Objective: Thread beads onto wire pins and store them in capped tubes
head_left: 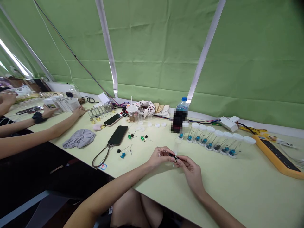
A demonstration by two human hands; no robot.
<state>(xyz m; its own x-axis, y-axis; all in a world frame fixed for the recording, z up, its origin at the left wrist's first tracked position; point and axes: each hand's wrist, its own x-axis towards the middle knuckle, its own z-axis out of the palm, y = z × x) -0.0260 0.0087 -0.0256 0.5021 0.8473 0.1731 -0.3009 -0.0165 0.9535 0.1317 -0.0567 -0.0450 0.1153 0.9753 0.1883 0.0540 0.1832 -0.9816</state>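
My left hand (161,156) and my right hand (192,172) meet low over the table, fingers pinched on a small black part (174,156) with thin metal bits. Most of that part is hidden by the fingertips. Just behind them stands a clear tube (177,145). Left of my hands lie a blue part (123,155), a black knob-like piece (118,151) with thin wire, and green parts (142,138) beside other black pieces. To the right, a row of clear tubes (207,139) with white lids holds blue parts and thin wires.
White caps (157,125), a drink cup (132,110) and a bottle (182,104) stand farther back. Phones (118,135), a grey cloth (79,138) and small vials (99,111) lie leftward, near other people's arms (47,134). An orange power strip (277,156) is at right.
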